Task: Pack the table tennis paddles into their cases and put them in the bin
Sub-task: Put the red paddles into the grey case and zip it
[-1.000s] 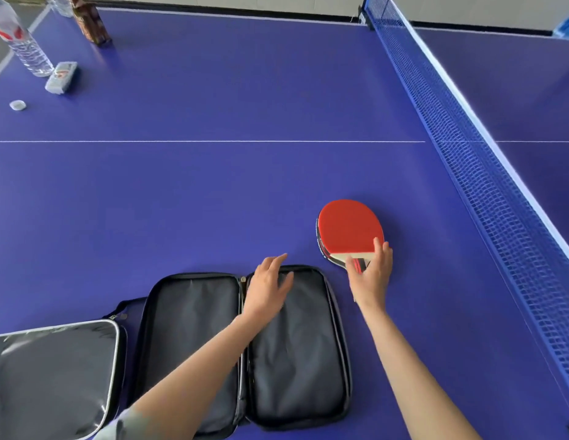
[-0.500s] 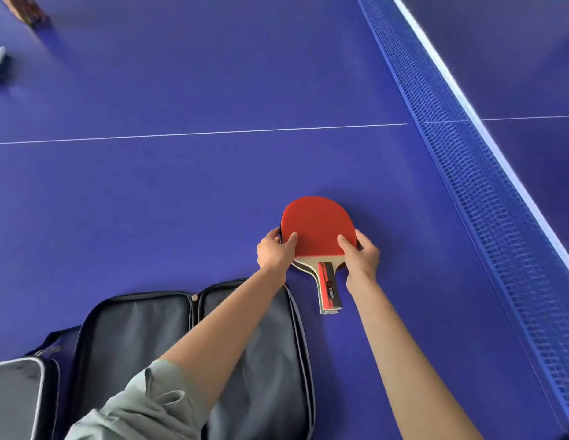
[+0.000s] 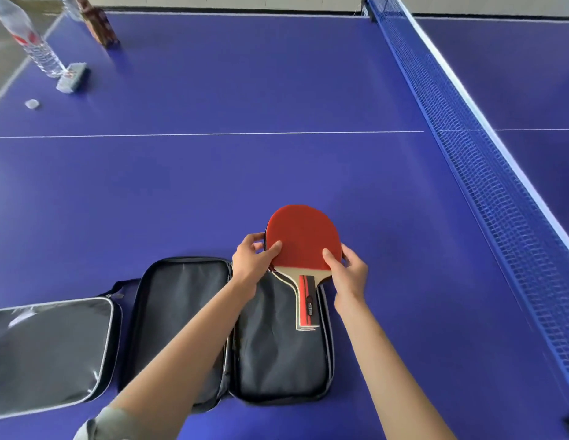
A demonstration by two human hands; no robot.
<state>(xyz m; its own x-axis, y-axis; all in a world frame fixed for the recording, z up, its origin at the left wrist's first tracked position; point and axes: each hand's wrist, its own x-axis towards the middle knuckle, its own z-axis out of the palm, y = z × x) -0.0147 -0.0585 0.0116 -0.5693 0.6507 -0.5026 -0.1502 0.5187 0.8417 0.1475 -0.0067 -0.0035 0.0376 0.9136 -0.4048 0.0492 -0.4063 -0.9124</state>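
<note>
open case (image 3: 187,328): unzipped flat on the blue tabletop (image 3: 245,185), both dark halves bare but for the paddle handles over the right half
paddles (image 3: 303,239): stacked, red face up, blades jutting past the case's 12 o'clock edge
left hand (image 3: 251,265): fingers pinching the blade's 9 o'clock edge
right hand (image 3: 349,268): fingers pinching the 3 o'clock edge
second case (image 3: 48,354): closed, at 9 o'clock of the open one

Text I can see | paddle handle (image 3: 308,304): small dark print, too blurred to read | bottle (image 3: 25,39): red label, illegible
</note>
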